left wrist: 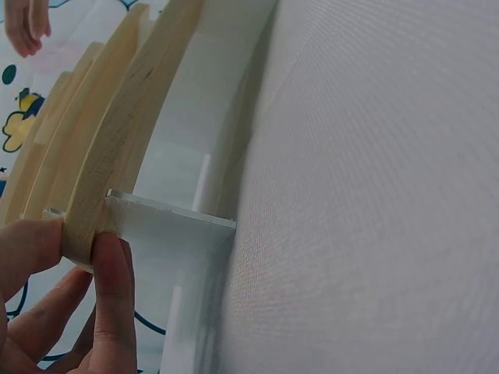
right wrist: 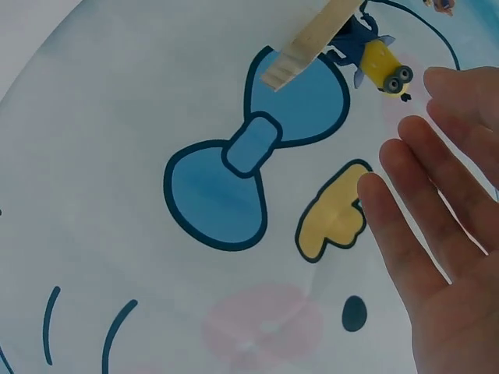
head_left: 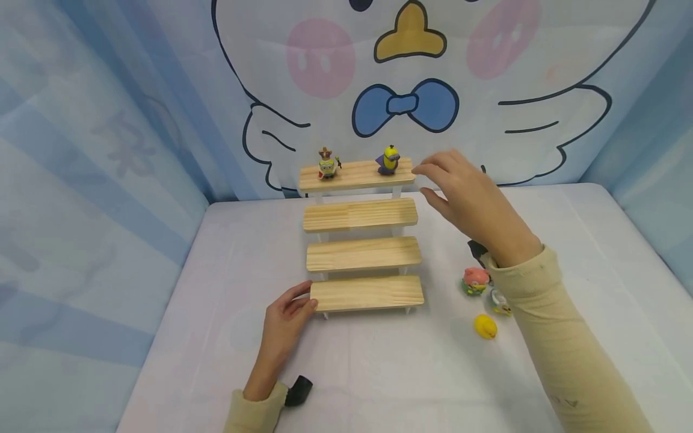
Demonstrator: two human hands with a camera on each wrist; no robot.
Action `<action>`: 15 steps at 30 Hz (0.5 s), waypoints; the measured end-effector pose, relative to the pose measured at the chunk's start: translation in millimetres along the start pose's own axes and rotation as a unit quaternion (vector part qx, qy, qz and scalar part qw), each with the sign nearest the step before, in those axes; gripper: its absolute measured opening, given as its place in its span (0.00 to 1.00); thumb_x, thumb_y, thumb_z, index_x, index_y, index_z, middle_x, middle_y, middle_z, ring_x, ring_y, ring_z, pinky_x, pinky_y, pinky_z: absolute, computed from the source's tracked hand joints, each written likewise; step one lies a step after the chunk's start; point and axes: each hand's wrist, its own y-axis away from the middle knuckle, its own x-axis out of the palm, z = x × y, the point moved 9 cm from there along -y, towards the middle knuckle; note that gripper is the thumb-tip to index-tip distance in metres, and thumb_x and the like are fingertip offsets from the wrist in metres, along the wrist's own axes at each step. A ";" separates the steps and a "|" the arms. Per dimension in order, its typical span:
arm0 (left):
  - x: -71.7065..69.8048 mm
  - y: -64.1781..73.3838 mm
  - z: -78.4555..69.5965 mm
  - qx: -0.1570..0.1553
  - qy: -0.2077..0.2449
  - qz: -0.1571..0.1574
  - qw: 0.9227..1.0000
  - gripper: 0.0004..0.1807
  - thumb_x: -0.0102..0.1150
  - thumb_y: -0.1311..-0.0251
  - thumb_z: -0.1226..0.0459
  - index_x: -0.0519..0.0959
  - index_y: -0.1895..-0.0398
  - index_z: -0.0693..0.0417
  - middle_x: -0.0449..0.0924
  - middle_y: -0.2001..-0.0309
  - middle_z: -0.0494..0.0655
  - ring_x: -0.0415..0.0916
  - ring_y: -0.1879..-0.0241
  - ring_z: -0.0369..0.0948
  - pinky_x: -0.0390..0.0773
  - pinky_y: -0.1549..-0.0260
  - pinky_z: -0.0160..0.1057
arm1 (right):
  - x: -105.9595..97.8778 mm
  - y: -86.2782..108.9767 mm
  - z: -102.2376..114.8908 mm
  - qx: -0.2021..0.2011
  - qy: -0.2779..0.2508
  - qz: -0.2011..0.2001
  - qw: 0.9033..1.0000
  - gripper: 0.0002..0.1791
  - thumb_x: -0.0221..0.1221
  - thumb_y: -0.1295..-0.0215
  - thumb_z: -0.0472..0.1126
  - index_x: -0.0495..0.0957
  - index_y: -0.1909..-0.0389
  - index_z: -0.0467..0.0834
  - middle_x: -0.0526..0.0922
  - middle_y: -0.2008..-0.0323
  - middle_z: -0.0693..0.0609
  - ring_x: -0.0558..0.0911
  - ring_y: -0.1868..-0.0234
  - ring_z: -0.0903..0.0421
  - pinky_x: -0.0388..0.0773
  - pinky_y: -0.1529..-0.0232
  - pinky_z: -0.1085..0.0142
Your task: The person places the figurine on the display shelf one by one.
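Four-tier wooden stand [head_left: 364, 255] is upright mid-table; left hand [head_left: 285, 319] reaches in low, thumb and fingers pinching the left end of its bottom board. Top board carries two Minion figures: hatted Minion [head_left: 327, 166] toward the left, caped Minion [head_left: 389, 161] near the right end. Right arm stretches far forward, right hand [head_left: 471, 195] angled inward just beside that end, thumb and fingers parted, bare. Pink-topped figure [head_left: 476, 281] and yellow figure [head_left: 485, 326] sit right of the stand, near the right sleeve [head_left: 565, 337].

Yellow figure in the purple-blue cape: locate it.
In the head view, the caped figure stands near the right end of the pale wooden top shelf, left of the person's right hand.
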 end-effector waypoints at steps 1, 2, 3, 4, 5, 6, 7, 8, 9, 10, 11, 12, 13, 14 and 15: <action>-0.1 0.0 0.1 -0.001 0.000 0.000 1.000 0.24 0.63 0.38 0.74 0.74 0.38 0.69 0.76 0.40 0.65 0.81 0.54 0.33 0.80 0.54 0.25 | 0.4 2.0 -0.5 0.002 -0.001 0.001 1.000 0.20 0.66 0.41 0.28 0.78 0.47 0.33 0.79 0.49 0.39 0.75 0.44 0.43 0.79 0.44 0.49; -0.2 -0.1 0.2 -0.002 0.001 0.000 1.000 0.24 0.63 0.38 0.74 0.74 0.38 0.69 0.76 0.40 0.64 0.81 0.54 0.33 0.80 0.54 0.25 | 0.8 4.0 -0.9 0.004 0.000 0.001 1.000 0.20 0.67 0.41 0.27 0.78 0.47 0.33 0.79 0.49 0.39 0.75 0.44 0.43 0.79 0.44 0.49; -0.3 0.0 0.3 -0.003 0.003 0.001 1.000 0.24 0.63 0.38 0.74 0.74 0.38 0.69 0.76 0.40 0.64 0.81 0.54 0.33 0.79 0.54 0.25 | 1.2 5.9 -1.2 0.004 -0.001 0.000 1.000 0.20 0.67 0.41 0.27 0.78 0.47 0.33 0.79 0.49 0.39 0.75 0.44 0.43 0.79 0.45 0.49; -0.3 0.0 0.4 -0.003 0.004 0.002 1.000 0.24 0.63 0.38 0.74 0.74 0.38 0.69 0.76 0.40 0.65 0.81 0.54 0.33 0.79 0.54 0.25 | 1.8 7.8 -1.5 0.005 -0.001 0.000 1.000 0.20 0.67 0.41 0.27 0.78 0.47 0.33 0.80 0.49 0.39 0.75 0.44 0.43 0.79 0.45 0.50; -0.3 0.1 0.5 -0.004 0.005 0.002 1.000 0.24 0.63 0.38 0.74 0.74 0.38 0.69 0.76 0.40 0.65 0.81 0.54 0.33 0.79 0.54 0.25 | 2.7 9.7 -1.7 0.005 -0.003 -0.001 1.000 0.20 0.67 0.41 0.27 0.78 0.47 0.33 0.80 0.49 0.39 0.75 0.45 0.43 0.79 0.45 0.50; -0.3 0.1 0.7 -0.005 0.007 0.002 1.000 0.24 0.63 0.38 0.74 0.74 0.38 0.69 0.75 0.40 0.65 0.81 0.54 0.33 0.80 0.55 0.25 | 3.8 11.6 -1.9 0.005 -0.003 -0.001 1.000 0.20 0.67 0.41 0.28 0.78 0.47 0.33 0.80 0.50 0.39 0.76 0.45 0.43 0.79 0.45 0.50; -0.3 0.1 0.9 -0.005 0.008 0.002 1.000 0.24 0.63 0.38 0.74 0.74 0.38 0.69 0.75 0.40 0.65 0.81 0.55 0.33 0.80 0.55 0.25 | 4.7 13.5 -1.9 0.004 -0.004 -0.001 1.000 0.20 0.67 0.42 0.28 0.78 0.47 0.33 0.80 0.50 0.39 0.76 0.45 0.43 0.80 0.45 0.50; -0.4 0.2 1.0 -0.005 0.010 0.001 1.000 0.24 0.62 0.38 0.74 0.74 0.38 0.69 0.75 0.40 0.65 0.81 0.55 0.33 0.80 0.55 0.25 | 6.1 15.4 -2.0 0.004 -0.004 0.000 1.000 0.20 0.67 0.42 0.28 0.79 0.47 0.34 0.80 0.50 0.39 0.76 0.45 0.43 0.80 0.45 0.50; -0.4 0.2 1.2 -0.006 0.011 0.001 1.000 0.24 0.62 0.38 0.74 0.74 0.38 0.69 0.75 0.40 0.65 0.81 0.55 0.33 0.80 0.55 0.25 | 7.4 17.3 -2.1 0.005 -0.006 0.001 1.000 0.20 0.68 0.42 0.28 0.79 0.47 0.34 0.80 0.50 0.39 0.76 0.45 0.43 0.80 0.46 0.50; -0.5 0.2 1.4 -0.006 0.011 0.001 1.000 0.24 0.63 0.38 0.75 0.74 0.38 0.69 0.75 0.40 0.65 0.81 0.55 0.33 0.80 0.55 0.25 | 9.0 19.1 -2.2 0.006 -0.006 0.004 1.000 0.20 0.68 0.42 0.28 0.78 0.47 0.34 0.80 0.50 0.39 0.76 0.45 0.43 0.79 0.45 0.50; -0.4 0.1 1.4 -0.006 0.012 0.001 1.000 0.24 0.63 0.38 0.75 0.74 0.38 0.69 0.75 0.40 0.65 0.81 0.55 0.32 0.80 0.55 0.25 | 10.6 21.2 -2.5 0.009 -0.006 0.007 1.000 0.20 0.68 0.42 0.28 0.78 0.47 0.34 0.80 0.49 0.40 0.76 0.45 0.43 0.80 0.46 0.50; -0.4 0.1 1.4 -0.006 0.013 0.001 1.000 0.24 0.63 0.38 0.75 0.74 0.38 0.70 0.75 0.40 0.65 0.81 0.55 0.32 0.80 0.55 0.25 | 11.9 23.2 -2.7 0.013 -0.005 0.011 1.000 0.21 0.68 0.42 0.28 0.78 0.47 0.34 0.80 0.49 0.40 0.76 0.45 0.43 0.80 0.46 0.50; -0.4 0.1 1.4 -0.006 0.013 0.001 1.000 0.24 0.63 0.38 0.75 0.74 0.38 0.70 0.75 0.40 0.65 0.81 0.56 0.32 0.80 0.55 0.25 | 13.4 25.1 -3.0 0.017 -0.005 0.015 1.000 0.21 0.68 0.42 0.28 0.78 0.46 0.34 0.80 0.49 0.40 0.77 0.45 0.44 0.80 0.46 0.50; -0.3 0.0 1.3 -0.005 0.014 0.001 1.000 0.24 0.63 0.38 0.75 0.74 0.38 0.70 0.75 0.40 0.65 0.81 0.56 0.32 0.80 0.55 0.25 | 15.4 26.8 -3.7 0.021 -0.003 0.019 1.000 0.21 0.68 0.42 0.29 0.78 0.46 0.35 0.80 0.49 0.40 0.77 0.45 0.44 0.80 0.46 0.50; -0.3 -0.1 1.4 -0.005 0.014 0.001 1.000 0.24 0.63 0.38 0.74 0.74 0.38 0.70 0.75 0.40 0.66 0.81 0.55 0.32 0.80 0.55 0.25 | 17.1 28.7 -4.0 0.025 -0.003 0.023 0.999 0.21 0.68 0.42 0.29 0.78 0.46 0.35 0.80 0.49 0.40 0.77 0.45 0.44 0.81 0.47 0.50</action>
